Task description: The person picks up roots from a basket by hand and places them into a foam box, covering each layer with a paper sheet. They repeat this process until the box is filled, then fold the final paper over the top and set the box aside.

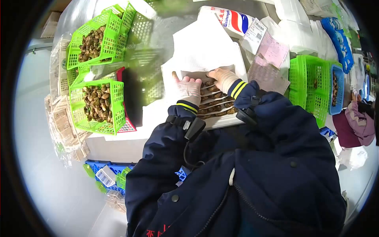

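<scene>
A white foam box (241, 65) in front of me holds rows of brown, lumpy mushroom-like pieces (213, 103), parted by thin white strips. A large white paper sheet (201, 47) covers its far half. My left hand (187, 91), wrapped in pale banding, is closed at the sheet's left near edge, thumb out to the side. My right hand (223, 80), also wrapped, pinches the sheet's near edge over the rows. Its lower fingers are hidden.
Green baskets (114, 39) of similar brown pieces stand at left, beside a red-edged scale-like item (128, 122). A white package (233, 21) and pink slips (272, 51) lie beyond the box. More green baskets (310, 85) and a blue basket (336, 89) are right, near another person (357, 122).
</scene>
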`<state>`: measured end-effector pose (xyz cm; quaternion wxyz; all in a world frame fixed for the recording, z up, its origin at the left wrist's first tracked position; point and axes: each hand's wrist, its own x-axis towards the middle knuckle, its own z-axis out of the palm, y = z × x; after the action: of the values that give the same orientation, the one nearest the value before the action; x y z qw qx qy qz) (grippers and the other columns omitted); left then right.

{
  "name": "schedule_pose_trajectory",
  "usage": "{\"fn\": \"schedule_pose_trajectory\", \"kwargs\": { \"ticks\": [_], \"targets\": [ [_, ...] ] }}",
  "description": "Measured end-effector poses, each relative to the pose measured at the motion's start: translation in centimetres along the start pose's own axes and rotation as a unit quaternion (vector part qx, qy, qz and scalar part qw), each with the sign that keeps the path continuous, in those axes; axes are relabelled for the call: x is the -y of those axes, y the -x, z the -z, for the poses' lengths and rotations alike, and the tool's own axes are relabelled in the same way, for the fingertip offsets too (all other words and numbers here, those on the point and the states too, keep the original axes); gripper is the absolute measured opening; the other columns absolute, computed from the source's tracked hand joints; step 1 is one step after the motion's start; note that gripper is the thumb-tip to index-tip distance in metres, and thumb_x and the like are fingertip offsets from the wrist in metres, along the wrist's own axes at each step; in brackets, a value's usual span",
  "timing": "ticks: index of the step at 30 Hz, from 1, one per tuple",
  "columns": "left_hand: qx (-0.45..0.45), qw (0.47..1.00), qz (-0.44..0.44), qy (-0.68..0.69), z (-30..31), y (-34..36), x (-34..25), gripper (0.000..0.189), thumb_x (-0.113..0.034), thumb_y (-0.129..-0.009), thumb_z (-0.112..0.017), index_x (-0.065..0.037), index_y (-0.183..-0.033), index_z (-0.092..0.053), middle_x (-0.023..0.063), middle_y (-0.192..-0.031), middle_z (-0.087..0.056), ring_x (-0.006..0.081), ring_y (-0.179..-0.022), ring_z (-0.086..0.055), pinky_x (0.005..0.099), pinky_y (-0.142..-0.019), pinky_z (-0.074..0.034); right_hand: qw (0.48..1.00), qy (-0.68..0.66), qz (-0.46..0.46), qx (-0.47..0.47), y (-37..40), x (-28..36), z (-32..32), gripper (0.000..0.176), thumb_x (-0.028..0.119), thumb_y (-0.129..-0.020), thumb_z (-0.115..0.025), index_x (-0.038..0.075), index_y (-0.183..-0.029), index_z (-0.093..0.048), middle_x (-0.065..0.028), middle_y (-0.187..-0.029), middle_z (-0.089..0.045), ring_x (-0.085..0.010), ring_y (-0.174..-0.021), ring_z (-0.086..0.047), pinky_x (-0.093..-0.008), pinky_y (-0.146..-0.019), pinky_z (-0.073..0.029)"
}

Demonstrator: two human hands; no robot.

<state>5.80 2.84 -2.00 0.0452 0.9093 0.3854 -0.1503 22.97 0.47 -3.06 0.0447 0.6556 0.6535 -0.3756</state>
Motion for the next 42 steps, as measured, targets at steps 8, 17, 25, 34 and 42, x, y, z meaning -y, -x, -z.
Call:
{"fn": "schedule_pose_trajectory", "kwargs": {
  "ticks": [8, 17, 25, 34, 42],
  "targets": [
    [-0.032, 0.996, 0.002, 0.081, 1.7, 0.3, -0.6, 0.018, -0.017, -0.072, -0.059, -0.019, -0.090, -0.062, 0.0020, -0.086, -0.063, 0.0226, -0.099, -0.056, 0.0633, -0.106, -0.015, 0.988, -0.063, 0.029, -0.140, 3.4, 0.0, -0.9, 0.013, 0.009, -0.074, -0.059, 0.002, -0.085, -0.061, -0.0207, -0.086, -0.062, -0.0352, -0.088, -0.061, -0.0445, -0.077, -0.049],
    [-0.048, 0.999, 0.000, -0.009, 0.2, 1.0, -0.5, 0.034, -0.023, -0.073, -0.066, -0.018, -0.105, -0.059, 0.0012, -0.100, -0.064, 0.0210, -0.106, -0.056, 0.0632, -0.105, -0.019, 0.839, -0.027, -0.246, -0.484, 29.0, -20.6, 2.7, 0.030, 0.025, -0.081, -0.055, 0.007, -0.102, -0.064, -0.0141, -0.097, -0.065, -0.0331, -0.090, -0.061, -0.0397, -0.081, -0.048],
    [-0.189, 0.974, -0.087, 0.087, 0.8, 2.4, -4.5, 0.031, -0.015, -0.073, -0.066, -0.015, -0.104, -0.064, 0.0080, -0.102, -0.065, 0.0281, -0.101, -0.059, 0.0536, -0.109, -0.025, 0.867, -0.028, -0.482, -0.122, 33.9, -29.4, -3.0, 0.034, 0.029, -0.074, -0.061, 0.005, -0.098, -0.065, -0.0195, -0.100, -0.065, -0.0361, -0.094, -0.062, -0.0434, -0.080, -0.050],
    [-0.099, 0.981, -0.030, 0.167, 0.5, 2.5, -4.1, 0.038, -0.011, -0.073, -0.064, -0.010, -0.110, -0.057, 0.0120, -0.111, -0.060, 0.0327, -0.103, -0.055, 0.0445, -0.090, -0.043, 0.845, -0.271, -0.223, -0.404, 30.3, -23.0, 4.1, 0.031, 0.004, -0.087, -0.060, -0.001, -0.117, -0.053, -0.0060, -0.086, -0.063, -0.0110, -0.074, -0.062, -0.0209, -0.062, -0.048],
    [-0.020, 0.992, -0.034, 0.118, -2.1, -2.1, -3.8, 0.025, -0.023, -0.085, -0.055, -0.017, -0.109, -0.056, 0.0073, -0.098, -0.061, 0.0294, -0.097, -0.057, 0.0430, -0.083, -0.045, 0.954, -0.065, 0.097, -0.276, 9.0, -4.1, 4.0, 0.024, 0.028, -0.077, -0.065, 0.010, -0.093, -0.065, -0.0091, -0.089, -0.066, -0.0265, -0.092, -0.060, -0.0381, -0.086, -0.041]
  ]
}}
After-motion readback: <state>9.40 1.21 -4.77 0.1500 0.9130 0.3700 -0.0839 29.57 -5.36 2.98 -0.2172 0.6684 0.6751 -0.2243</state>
